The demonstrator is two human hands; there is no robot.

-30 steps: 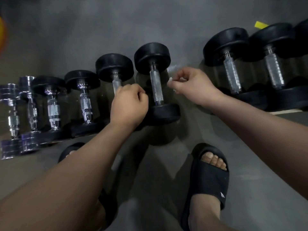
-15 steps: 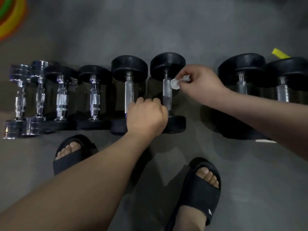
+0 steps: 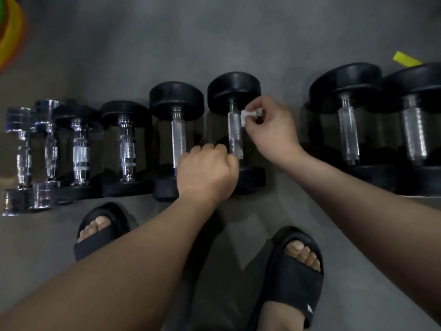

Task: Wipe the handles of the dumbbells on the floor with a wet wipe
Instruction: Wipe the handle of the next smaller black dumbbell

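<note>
Currently the right grip (image 3: 269, 130) is pinching the white wet wipe (image 3: 249, 115) and pressing it against the far end of the knurled handle (image 3: 235, 137) of a black dumbbell (image 3: 233, 91), which is lying in a row of others on the grey floor (image 3: 214, 32). The left grip (image 3: 207, 173) is curling into a fist by the handle's near end; whether it is holding anything I cannot tell.
</note>
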